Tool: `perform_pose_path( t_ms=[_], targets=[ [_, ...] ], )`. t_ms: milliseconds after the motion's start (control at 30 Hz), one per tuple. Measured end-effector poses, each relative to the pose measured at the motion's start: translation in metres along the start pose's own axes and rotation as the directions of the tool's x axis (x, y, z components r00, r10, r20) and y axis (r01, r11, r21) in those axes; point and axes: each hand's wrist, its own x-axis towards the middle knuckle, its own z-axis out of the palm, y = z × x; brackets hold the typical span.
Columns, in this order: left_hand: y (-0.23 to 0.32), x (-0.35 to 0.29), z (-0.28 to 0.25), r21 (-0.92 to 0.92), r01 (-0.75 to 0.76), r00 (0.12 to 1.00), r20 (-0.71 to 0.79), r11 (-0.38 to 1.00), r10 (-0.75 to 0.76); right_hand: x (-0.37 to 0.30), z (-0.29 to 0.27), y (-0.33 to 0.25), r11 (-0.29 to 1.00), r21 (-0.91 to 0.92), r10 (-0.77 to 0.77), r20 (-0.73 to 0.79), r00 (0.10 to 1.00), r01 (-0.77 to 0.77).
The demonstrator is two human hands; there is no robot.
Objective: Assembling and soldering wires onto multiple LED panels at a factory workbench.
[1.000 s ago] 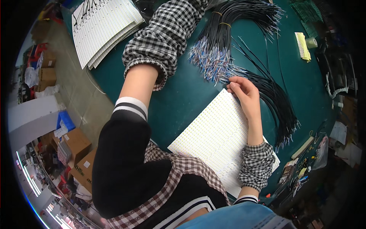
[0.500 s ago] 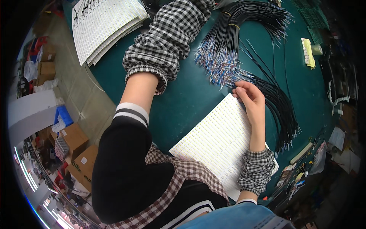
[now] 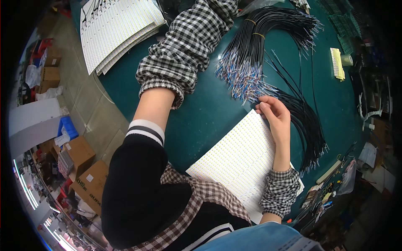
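Note:
My left arm, in a black-and-white checked sleeve, reaches to the top edge; its hand is out of view. My right hand (image 3: 275, 115) is at the far corner of a white sheet (image 3: 234, 157) covered in rows of small yellowish dots. Its thumb and fingers are pinched together next to the stripped blue, red and white ends of a large bundle of black cables (image 3: 240, 54). What they grip, if anything, is too small to make out. Looser black cables (image 3: 307, 129) curve down the table right of this hand.
A stack of similar dotted sheets (image 3: 119, 29), the top one with black leads, lies at the far left of the green table (image 3: 188, 134). A yellow-and-white strip pad (image 3: 337, 65) and a tape roll (image 3: 346, 60) sit at right. Cardboard boxes (image 3: 90, 180) stand on the floor at left.
The whole view has shifted slightly, so the table things appear a little lower. My right hand keeps its pinched pose by the sheet's corner and the cable ends.

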Motion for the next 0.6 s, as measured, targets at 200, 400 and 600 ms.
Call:
perform_pose_path(
  t_ms=[200,400,600],
  targets=[
    [0.007,0.007,0.004,-0.121,0.006,1.000,0.008,0.993,-0.005,0.000,0.001,0.000,1.000,0.005,-0.012,0.005,1.000,0.012],
    [0.016,0.014,0.007,-0.246,0.007,1.000,0.013,0.969,-0.004,0.000,-0.001,0.002,1.000,-0.006,-0.007,-0.002,1.000,0.007],
    [0.018,0.017,0.017,-0.372,0.032,0.999,0.040,0.928,-0.019,0.002,-0.002,0.003,1.000,-0.015,-0.006,0.000,1.000,0.006]
  ],
)
